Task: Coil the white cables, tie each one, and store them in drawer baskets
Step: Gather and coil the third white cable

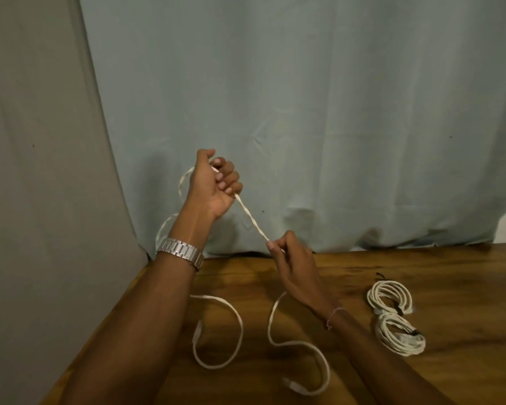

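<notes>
White flat braided cable point(250, 217) runs taut between the raised left hand point(214, 185), fisted around it, and the right hand point(292, 258), pinching it lower; slack trails over the wooden table point(450, 287). Even loops coil best.

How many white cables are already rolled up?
2, both on the table right of the right hand: far coil, near coil. No others visible.

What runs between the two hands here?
In the head view, a taut stretch of the white cable spans from the raised left hand down to the right hand; nothing else lies between them.
</notes>
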